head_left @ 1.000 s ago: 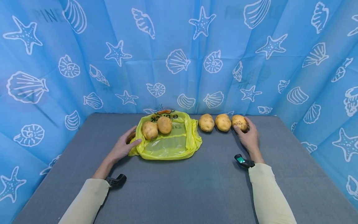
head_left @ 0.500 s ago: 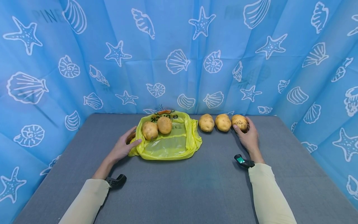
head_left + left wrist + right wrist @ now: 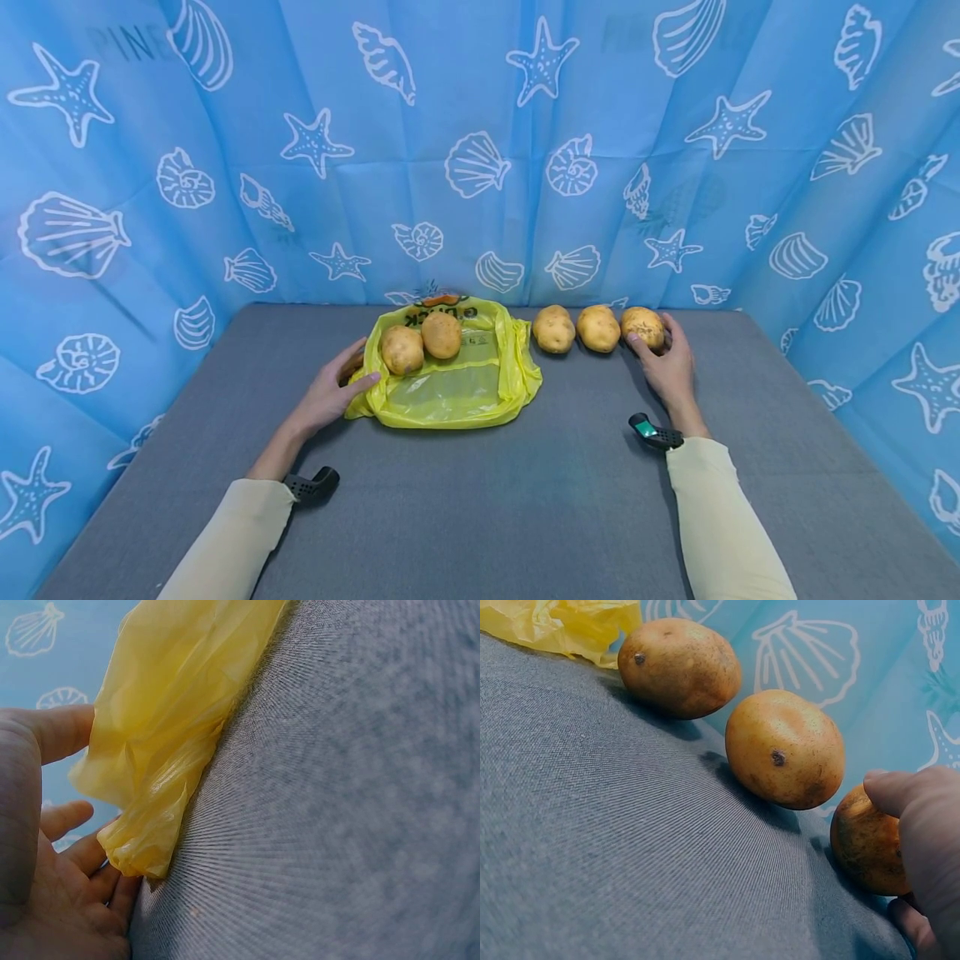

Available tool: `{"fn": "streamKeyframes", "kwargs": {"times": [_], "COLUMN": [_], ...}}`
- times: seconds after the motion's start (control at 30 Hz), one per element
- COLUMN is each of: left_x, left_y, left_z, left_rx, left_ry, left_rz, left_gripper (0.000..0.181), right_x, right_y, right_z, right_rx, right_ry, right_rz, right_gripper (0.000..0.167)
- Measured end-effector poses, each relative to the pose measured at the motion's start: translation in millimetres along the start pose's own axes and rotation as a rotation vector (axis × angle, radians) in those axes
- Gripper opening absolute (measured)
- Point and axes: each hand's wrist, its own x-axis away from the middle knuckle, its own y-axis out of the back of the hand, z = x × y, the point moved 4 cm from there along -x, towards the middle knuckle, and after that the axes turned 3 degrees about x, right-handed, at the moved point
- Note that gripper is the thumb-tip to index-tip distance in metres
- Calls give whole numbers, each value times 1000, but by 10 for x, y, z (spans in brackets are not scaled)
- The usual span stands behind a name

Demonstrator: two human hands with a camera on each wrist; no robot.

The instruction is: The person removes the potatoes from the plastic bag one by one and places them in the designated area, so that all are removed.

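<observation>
A yellow plastic bag (image 3: pixel 442 400) lies open-mouthed on the table, with two potatoes (image 3: pixel 402 350) in its left part. My left hand (image 3: pixel 326 392) rests at the bag's left end, the thumb touching its rim. In the left wrist view the fingers (image 3: pixel 64 820) are loosely bent beside the crumpled yellow plastic, not clenched round it. Right of the bag, three potatoes stand in a row: a left one (image 3: pixel 553 329), a middle one (image 3: pixel 598 328) and a right one (image 3: pixel 642 327). My right hand (image 3: pixel 669 367) holds the right potato, thumb in front, other fingers round its right side, partly hidden.
The grey cloth-covered table (image 3: pixel 495 508) reaches back to a blue curtain (image 3: pixel 480 225) with white shells and starfish, which also borders both sides. Each wrist carries a black strapped device, such as the left one (image 3: pixel 313 485).
</observation>
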Motion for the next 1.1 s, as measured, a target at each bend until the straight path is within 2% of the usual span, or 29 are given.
{"fn": "streamKeyframes", "kwargs": {"times": [0.2,0.5,0.77,1.0,1.1], "left_x": [13,12,1,18,21], "left_y": [-7,-2,-2,-2,-4], "left_z": [-28,-60,-47,-30,-29], "left_rx": [-12,0,-11,-12,-9], "left_ry": [10,14,0,13,16], "left_rz": [-10,0,1,-2,-3], "left_gripper": [76,77,76,76,77], "right_x": [1,-21,24,129,169], "right_y": [40,155,224,161,95], "right_z": [24,178,526,897,1010], "right_rx": [-64,-54,-46,-58,-61], "right_ry": [-5,7,135,225,291], "right_rz": [7,-45,-49,36,74], "right_gripper": [77,76,77,75,74]}}
